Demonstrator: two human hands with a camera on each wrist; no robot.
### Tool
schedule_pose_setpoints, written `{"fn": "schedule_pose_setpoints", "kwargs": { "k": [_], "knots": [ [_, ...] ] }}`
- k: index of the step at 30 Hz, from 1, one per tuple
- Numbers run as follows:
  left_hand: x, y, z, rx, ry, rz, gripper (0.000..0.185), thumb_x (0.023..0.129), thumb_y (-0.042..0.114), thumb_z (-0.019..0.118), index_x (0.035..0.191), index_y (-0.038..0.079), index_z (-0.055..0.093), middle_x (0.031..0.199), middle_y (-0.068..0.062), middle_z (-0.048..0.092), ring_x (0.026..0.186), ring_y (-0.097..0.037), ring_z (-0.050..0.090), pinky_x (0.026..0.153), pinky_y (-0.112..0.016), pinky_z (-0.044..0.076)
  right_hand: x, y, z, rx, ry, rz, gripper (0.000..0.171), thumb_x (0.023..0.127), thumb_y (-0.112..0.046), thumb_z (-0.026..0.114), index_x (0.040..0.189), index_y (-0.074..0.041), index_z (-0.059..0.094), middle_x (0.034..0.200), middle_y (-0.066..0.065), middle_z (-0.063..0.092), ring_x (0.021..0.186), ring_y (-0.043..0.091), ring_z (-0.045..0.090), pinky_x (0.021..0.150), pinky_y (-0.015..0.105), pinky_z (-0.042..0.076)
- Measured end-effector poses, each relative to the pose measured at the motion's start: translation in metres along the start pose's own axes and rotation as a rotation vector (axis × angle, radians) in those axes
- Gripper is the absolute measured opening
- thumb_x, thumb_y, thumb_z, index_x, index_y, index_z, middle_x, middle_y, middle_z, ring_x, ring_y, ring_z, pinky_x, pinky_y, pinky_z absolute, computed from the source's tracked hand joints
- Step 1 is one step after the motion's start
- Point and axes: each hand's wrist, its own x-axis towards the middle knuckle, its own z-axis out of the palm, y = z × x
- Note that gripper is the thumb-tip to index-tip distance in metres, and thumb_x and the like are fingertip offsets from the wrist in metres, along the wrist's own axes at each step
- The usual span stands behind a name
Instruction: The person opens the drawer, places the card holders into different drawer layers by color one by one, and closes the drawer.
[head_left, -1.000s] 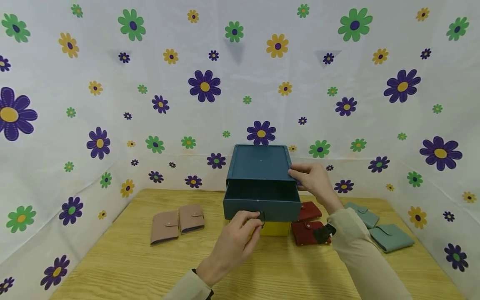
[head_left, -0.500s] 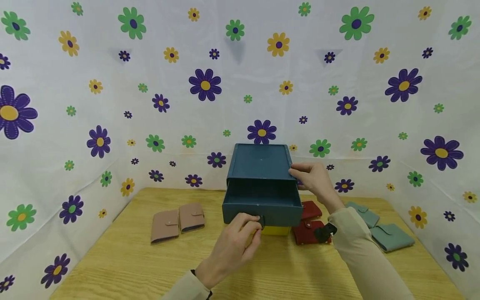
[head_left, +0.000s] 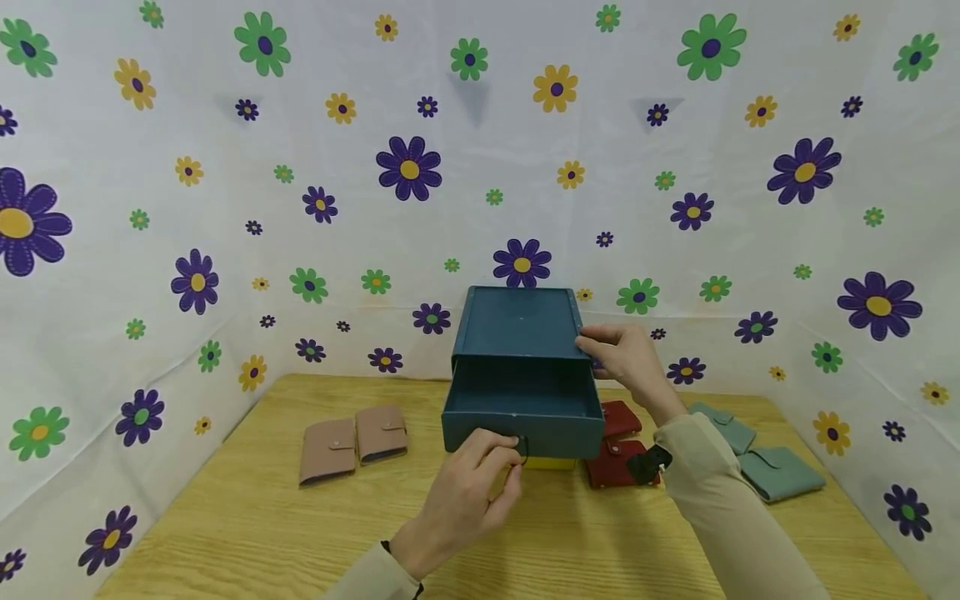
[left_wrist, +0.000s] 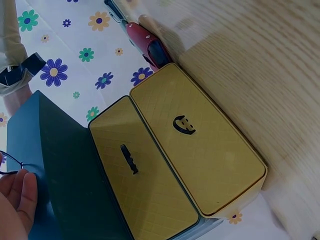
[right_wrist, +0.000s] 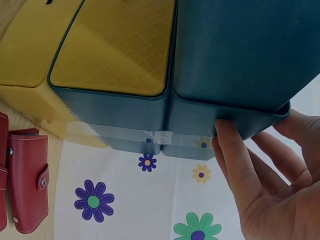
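A teal drawer unit [head_left: 519,321] stands at the middle back, its top drawer [head_left: 555,433] pulled partway out; no contents show in the visible part of the drawer. My left hand [head_left: 467,492] pinches the dark loop handle [head_left: 524,451] on that drawer's front. In the left wrist view, fingertips [left_wrist: 29,192] sit by the handle. My right hand [head_left: 626,358] presses its fingers on the unit's upper right side and edge. In the right wrist view, these fingers [right_wrist: 237,160] lie fairly straight along the teal side.
Below are two yellow-fronted drawers [left_wrist: 200,145], both closed. Two pink wallets [head_left: 328,452] lie on the left of the wooden table [head_left: 247,533]. Red wallets [head_left: 611,471] lie close to the unit's right, green ones [head_left: 782,473] further right. A flowered sheet [head_left: 315,242] hangs behind.
The top drawer has slid further out toward me, pulled by my left hand, with most of the movement in the first half second. My right hand has stayed on the unit's side.
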Motion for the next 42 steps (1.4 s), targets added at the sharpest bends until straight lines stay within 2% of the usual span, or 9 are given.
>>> {"fn": "schedule_pose_setpoints", "kwargs": {
  "k": [9,17,24,30,32,33,36,39,42],
  "knots": [
    [0.001,0.005,-0.001,0.009,0.013,0.013,0.004,0.089,0.011,0.062,0.089,0.010,0.066,0.097,-0.003,0.062,0.091,-0.014,0.062,0.079,-0.019,0.056,0.000,-0.001,0.000,0.008,0.005,0.001,0.044,0.098,-0.026,0.061,0.135,-0.003,0.059,0.134,0.022,0.060,0.113,0.036,0.065,0.086,0.046,0.057],
    [0.000,0.011,-0.001,0.024,0.022,0.024,0.008,0.091,0.013,0.058,0.086,0.011,0.065,0.096,-0.002,0.062,0.089,-0.013,0.062,0.078,-0.020,0.056,-0.001,-0.002,-0.001,0.003,0.002,0.017,0.045,0.098,-0.027,0.061,0.136,-0.004,0.058,0.137,0.022,0.057,0.114,0.037,0.064,0.087,0.047,0.056],
    [-0.001,0.012,-0.004,0.017,-0.004,0.041,0.004,0.087,0.011,0.065,0.089,0.010,0.069,0.100,-0.004,0.065,0.089,-0.014,0.065,0.079,-0.023,0.057,-0.003,-0.002,-0.002,-0.010,0.000,0.031,0.045,0.098,-0.027,0.061,0.137,-0.004,0.057,0.137,0.020,0.058,0.115,0.037,0.064,0.085,0.044,0.058],
    [0.002,0.006,-0.012,0.019,-0.036,0.048,0.010,0.087,0.012,0.067,0.097,0.011,0.071,0.102,-0.003,0.068,0.090,-0.014,0.066,0.081,-0.025,0.057,0.000,-0.004,-0.003,-0.012,0.009,0.024,0.044,0.098,-0.027,0.061,0.136,-0.004,0.058,0.136,0.021,0.059,0.116,0.037,0.064,0.084,0.045,0.058],
    [0.003,0.004,-0.017,0.010,-0.005,0.056,0.011,0.091,0.013,0.063,0.099,0.010,0.071,0.101,-0.003,0.068,0.088,-0.013,0.065,0.079,-0.024,0.057,0.001,-0.004,-0.003,-0.009,0.013,0.026,0.044,0.098,-0.027,0.061,0.136,-0.004,0.058,0.135,0.020,0.059,0.116,0.037,0.064,0.084,0.045,0.058],
    [0.002,0.002,-0.019,-0.002,0.033,0.062,0.012,0.093,0.013,0.061,0.098,0.009,0.071,0.098,-0.002,0.068,0.084,-0.013,0.065,0.076,-0.023,0.057,0.001,-0.004,-0.003,-0.006,0.013,0.025,0.044,0.098,-0.026,0.061,0.136,-0.004,0.058,0.135,0.021,0.059,0.116,0.037,0.064,0.084,0.045,0.058],
    [-0.001,-0.005,-0.026,-0.039,0.186,0.070,0.019,0.097,0.014,0.054,0.091,0.007,0.070,0.081,-0.001,0.067,0.067,-0.008,0.061,0.061,-0.017,0.053,0.002,-0.003,-0.002,0.002,0.007,0.020,0.044,0.098,-0.027,0.061,0.135,-0.004,0.058,0.134,0.020,0.060,0.115,0.037,0.064,0.084,0.046,0.058],
    [-0.005,-0.016,-0.035,-0.073,0.321,0.057,0.021,0.096,0.011,0.053,0.082,0.006,0.069,0.065,0.001,0.063,0.053,-0.005,0.052,0.049,-0.014,0.045,0.002,-0.002,0.000,0.002,0.003,0.016,0.044,0.097,-0.027,0.062,0.135,-0.005,0.059,0.134,0.020,0.060,0.115,0.037,0.064,0.083,0.045,0.058],
    [-0.009,-0.031,-0.043,-0.054,0.369,0.024,0.022,0.094,0.011,0.055,0.078,0.005,0.068,0.059,0.001,0.059,0.048,-0.004,0.047,0.046,-0.014,0.041,0.000,-0.002,0.000,-0.003,0.005,0.020,0.044,0.097,-0.027,0.062,0.136,-0.005,0.058,0.135,0.020,0.060,0.115,0.037,0.064,0.084,0.046,0.058]
  ]
}}
